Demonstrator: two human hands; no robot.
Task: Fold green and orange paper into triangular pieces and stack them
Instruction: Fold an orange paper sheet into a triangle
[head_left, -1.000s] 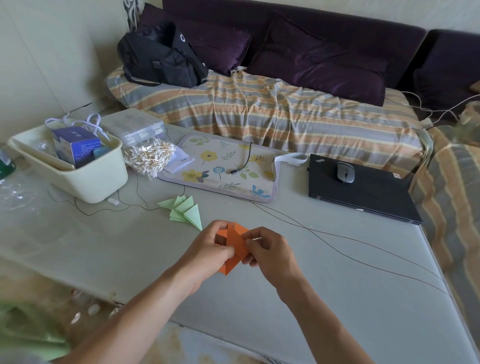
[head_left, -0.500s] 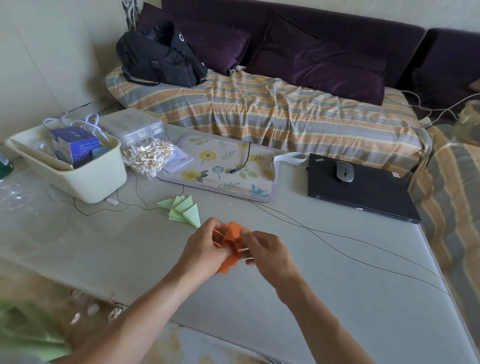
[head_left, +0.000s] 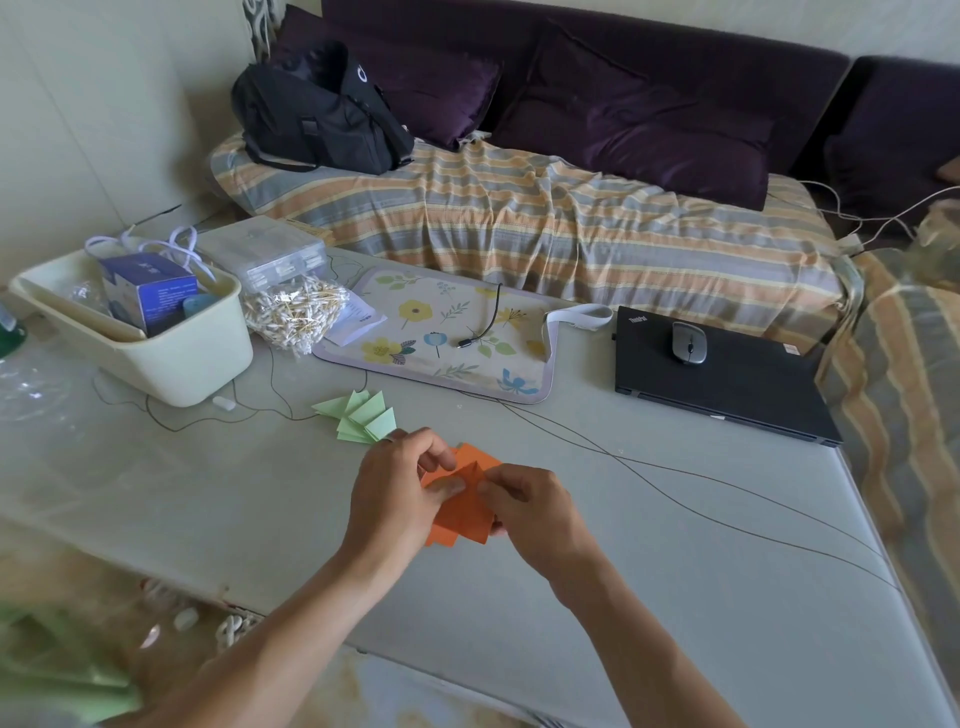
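Observation:
Folded orange paper pieces (head_left: 464, 514) are held just above the grey table (head_left: 675, 571), near its front middle. My left hand (head_left: 397, 493) pinches them from the left with thumb and curled fingers. My right hand (head_left: 530, 506) pinches them from the right. Parts of the orange paper are hidden behind both hands. A fan-like stack of folded light green triangular pieces (head_left: 361, 418) lies flat on the table just beyond my left hand, untouched.
A cream tub (head_left: 171, 358) with a blue box stands at the left, a bag of cotton swabs (head_left: 291, 312) beside it. A floral mat (head_left: 441, 338) and a closed black laptop (head_left: 727, 384) with a mouse (head_left: 689, 342) lie further back. Thin cables (head_left: 675, 478) cross the table.
Both hands have turned and spread the orange paper, which now shows a wider, flatter face. The hands stay in about the same spot. The green stack has not moved.

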